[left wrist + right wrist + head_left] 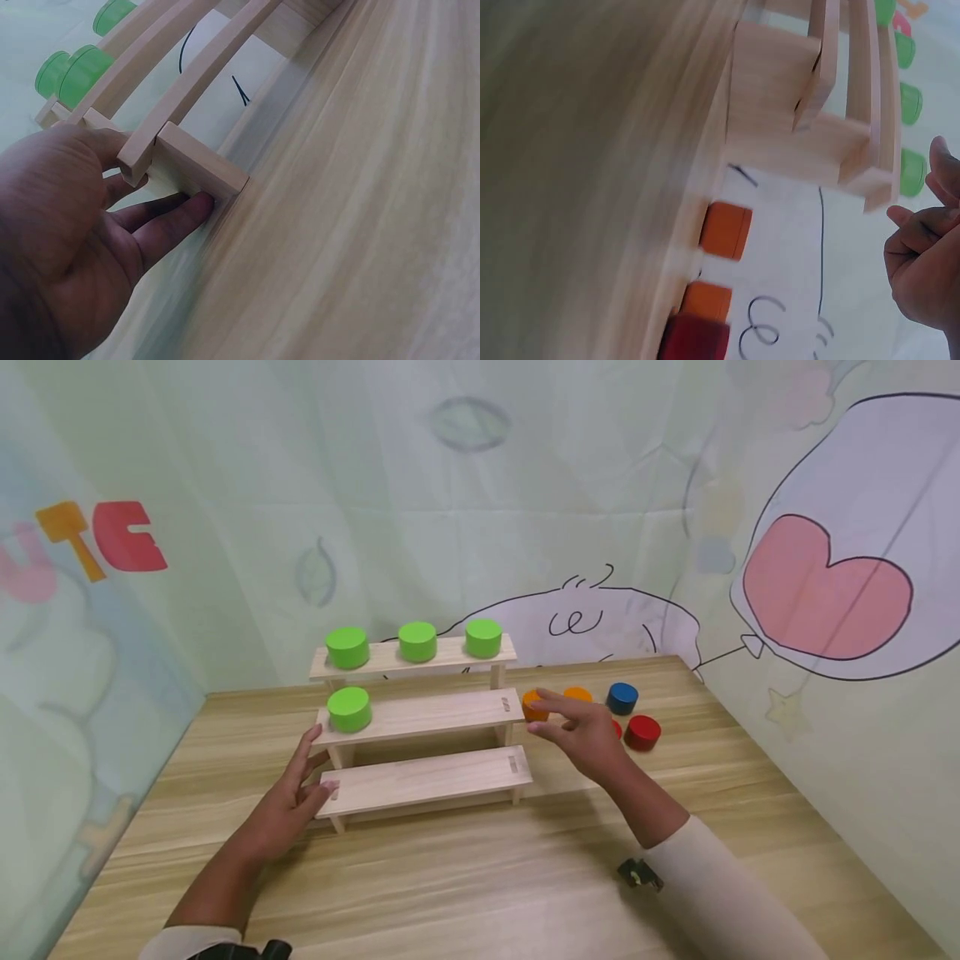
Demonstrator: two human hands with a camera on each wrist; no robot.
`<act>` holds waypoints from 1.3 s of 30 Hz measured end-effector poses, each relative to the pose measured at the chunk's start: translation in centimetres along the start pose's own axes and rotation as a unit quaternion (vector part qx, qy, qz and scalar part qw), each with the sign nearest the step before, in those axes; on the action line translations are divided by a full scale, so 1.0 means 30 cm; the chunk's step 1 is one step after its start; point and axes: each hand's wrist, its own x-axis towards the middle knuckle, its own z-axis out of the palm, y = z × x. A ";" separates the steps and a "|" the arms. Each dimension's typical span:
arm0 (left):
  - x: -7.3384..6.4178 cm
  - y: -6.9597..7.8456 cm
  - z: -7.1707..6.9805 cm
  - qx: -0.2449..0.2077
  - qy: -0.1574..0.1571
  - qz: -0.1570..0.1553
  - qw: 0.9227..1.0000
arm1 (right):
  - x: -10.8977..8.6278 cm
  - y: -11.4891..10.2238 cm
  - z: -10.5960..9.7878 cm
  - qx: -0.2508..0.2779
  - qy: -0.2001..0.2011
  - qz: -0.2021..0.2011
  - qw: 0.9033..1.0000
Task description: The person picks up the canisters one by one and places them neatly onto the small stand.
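Observation:
A three-tier wooden stand sits on the table. Its top tier bears three green round blocks, and one more green block rests at the left of the middle tier. My left hand grips the stand's left end, thumb over the bottom tier, other fingers against the side panel. To the right of the stand, my right hand hovers in the air with nothing in it, fingers loosely bent. It overlaps an orange block in the head view; the right wrist view puts that block down on the table.
Behind and right of my right hand lie a second orange block, a blue block and a red block. Another red block is mostly hidden by the hand. A printed curtain hangs right behind the table.

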 end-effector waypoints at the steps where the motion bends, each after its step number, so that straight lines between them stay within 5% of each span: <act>1: 0.001 0.000 -0.001 0.003 -0.001 -0.002 1.000 | -0.004 0.011 -0.013 0.000 0.000 0.006 1.000; 9: 0.001 0.001 -0.003 0.002 0.003 0.002 1.000 | -0.011 0.105 -0.098 0.018 0.006 0.045 0.999; 21: 0.006 -0.001 0.005 -0.004 -0.004 0.007 1.000 | -0.003 0.216 -0.196 -0.024 0.002 0.129 0.991; 39: 0.003 0.010 0.002 0.009 0.000 -0.001 1.000 | -0.001 0.297 -0.240 -0.092 -0.068 0.206 0.972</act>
